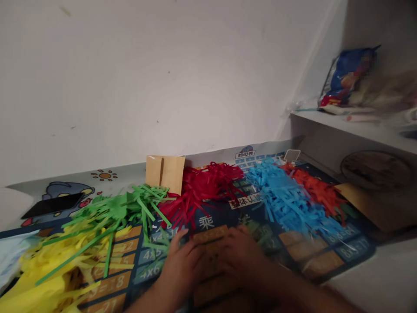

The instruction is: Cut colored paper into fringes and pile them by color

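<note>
My left hand point(182, 265) is low in the middle of the head view, over the printed mat, its thumb apart from its fingers and nothing visible in them. Close on its right is my right hand point(244, 256), its fingers bent inward and smeared by motion; whether they hold anything is unclear. Faint green strips point(158, 250) show beside the left hand. Ahead lies a pile of red shredded paper strips point(208, 182). Green strips point(120, 206) and yellow strips point(61, 261) spread to the left, while blue strips point(289, 200) and orange-red strips point(316, 189) lie to the right.
Under everything is a mat with multiplication sums point(114, 282). A folded brown paper piece point(166, 171) leans near the wall. At the left lies a dark flat object point(54, 205). A white shelf point(352, 130) with a blue packet point(352, 74) juts out at right.
</note>
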`<state>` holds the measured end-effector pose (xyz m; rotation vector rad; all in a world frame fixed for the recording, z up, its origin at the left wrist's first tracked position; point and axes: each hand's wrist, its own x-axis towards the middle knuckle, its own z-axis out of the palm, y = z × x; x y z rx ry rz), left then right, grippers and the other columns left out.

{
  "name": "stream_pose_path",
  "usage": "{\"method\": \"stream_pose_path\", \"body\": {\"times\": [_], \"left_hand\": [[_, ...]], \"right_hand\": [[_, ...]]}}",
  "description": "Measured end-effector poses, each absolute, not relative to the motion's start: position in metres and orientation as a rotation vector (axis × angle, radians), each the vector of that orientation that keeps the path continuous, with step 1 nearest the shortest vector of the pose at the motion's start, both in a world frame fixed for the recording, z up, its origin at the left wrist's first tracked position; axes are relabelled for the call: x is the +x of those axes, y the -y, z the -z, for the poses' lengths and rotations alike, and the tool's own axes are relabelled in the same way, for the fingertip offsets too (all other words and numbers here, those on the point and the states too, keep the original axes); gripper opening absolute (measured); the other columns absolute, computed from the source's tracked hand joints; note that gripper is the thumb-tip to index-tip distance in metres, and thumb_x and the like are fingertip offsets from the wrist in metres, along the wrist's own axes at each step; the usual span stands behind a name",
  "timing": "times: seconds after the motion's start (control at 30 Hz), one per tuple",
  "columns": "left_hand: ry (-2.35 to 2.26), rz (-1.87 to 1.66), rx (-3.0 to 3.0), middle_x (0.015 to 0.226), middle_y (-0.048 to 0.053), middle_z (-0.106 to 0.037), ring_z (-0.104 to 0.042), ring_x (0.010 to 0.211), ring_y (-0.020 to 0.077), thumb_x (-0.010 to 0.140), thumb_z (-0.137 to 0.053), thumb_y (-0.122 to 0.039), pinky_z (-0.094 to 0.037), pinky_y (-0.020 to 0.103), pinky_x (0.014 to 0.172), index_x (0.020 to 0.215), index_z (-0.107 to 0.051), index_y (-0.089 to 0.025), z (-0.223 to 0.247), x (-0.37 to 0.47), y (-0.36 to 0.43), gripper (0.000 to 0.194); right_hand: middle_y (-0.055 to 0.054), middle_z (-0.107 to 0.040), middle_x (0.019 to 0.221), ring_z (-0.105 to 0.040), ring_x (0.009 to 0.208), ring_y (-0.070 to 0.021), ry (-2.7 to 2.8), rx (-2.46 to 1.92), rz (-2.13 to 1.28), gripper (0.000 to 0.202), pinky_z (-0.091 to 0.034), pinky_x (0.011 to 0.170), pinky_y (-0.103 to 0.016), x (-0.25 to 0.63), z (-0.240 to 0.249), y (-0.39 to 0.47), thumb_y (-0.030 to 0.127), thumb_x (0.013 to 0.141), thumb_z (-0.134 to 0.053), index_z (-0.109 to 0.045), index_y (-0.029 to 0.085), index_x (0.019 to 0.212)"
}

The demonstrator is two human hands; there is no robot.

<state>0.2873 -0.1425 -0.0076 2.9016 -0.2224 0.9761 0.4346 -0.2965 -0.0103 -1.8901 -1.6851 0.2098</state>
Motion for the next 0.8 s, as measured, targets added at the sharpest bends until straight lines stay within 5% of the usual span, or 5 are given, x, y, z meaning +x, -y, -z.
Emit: {"method": "stream_pose_path", "body": {"times": [0.17, 0.3, 0.47, 0.6, 0.8], "left_hand": [[0.451, -1.108, 2.805, 0.084, -0.006, -0.074, -0.064, 0.078, 0.0077, 0.102, -0.03, -0.019, -0.01, 0.035, 0.119, 0.096, -0.067, -0.023, -0.042, 0.251, 0.162, 0.037], [0.319, -1.216, 2.681, 0.081, -0.006, -0.075, -0.067, 0.074, 0.0078, 0.101, -0.034, -0.021, -0.015, 0.034, 0.118, 0.095, -0.066, -0.024, -0.04, 0.246, 0.168, 0.033], [0.134, -1.14, 2.666, 0.078, -0.005, -0.072, -0.066, 0.071, 0.0075, 0.093, -0.051, -0.021, -0.027, 0.025, 0.112, 0.092, -0.064, -0.023, -0.027, 0.245, 0.176, 0.013], [-0.061, -1.166, 2.477, 0.074, -0.004, -0.069, -0.066, 0.07, 0.0088, 0.092, -0.052, -0.026, -0.044, 0.02, 0.096, 0.085, -0.064, -0.024, -0.016, 0.246, 0.186, 0.014], [-0.062, -0.977, 2.363, 0.075, -0.004, -0.07, -0.068, 0.071, 0.0093, 0.089, -0.058, -0.031, -0.052, 0.018, 0.088, 0.085, -0.067, -0.025, -0.004, 0.248, 0.182, 0.012]], "right_hand": [[-0.001, -0.07, 0.08, -0.06, 0.075, -0.0168, 1.338, -1.516, -0.898, 0.03, -0.044, 0.067, -0.026, 0.409, -0.031, 0.319, 0.044, 0.091, -0.054, -0.075, 0.023, 0.082], [0.004, -0.064, 0.065, -0.052, 0.055, -0.0093, 0.84, -1.233, -1.287, 0.023, -0.039, 0.055, -0.019, 0.395, -0.026, 0.31, 0.042, 0.073, -0.073, -0.073, 0.019, 0.072], [0.004, -0.056, 0.057, -0.049, 0.049, -0.0078, 0.628, -1.155, -0.989, 0.028, -0.037, 0.047, -0.017, 0.367, 0.0, 0.303, 0.038, 0.068, -0.077, -0.062, 0.016, 0.06], [0.006, -0.053, 0.059, -0.044, 0.036, -0.0059, 0.503, -1.041, -0.895, 0.033, -0.031, 0.036, -0.016, 0.353, 0.011, 0.298, 0.045, 0.068, -0.078, -0.058, 0.018, 0.072], [0.003, -0.057, 0.066, -0.054, 0.047, -0.0093, 0.71, -1.154, -0.712, 0.019, -0.041, 0.044, -0.019, 0.358, 0.01, 0.3, 0.032, 0.073, -0.072, -0.06, 0.019, 0.066]]}}
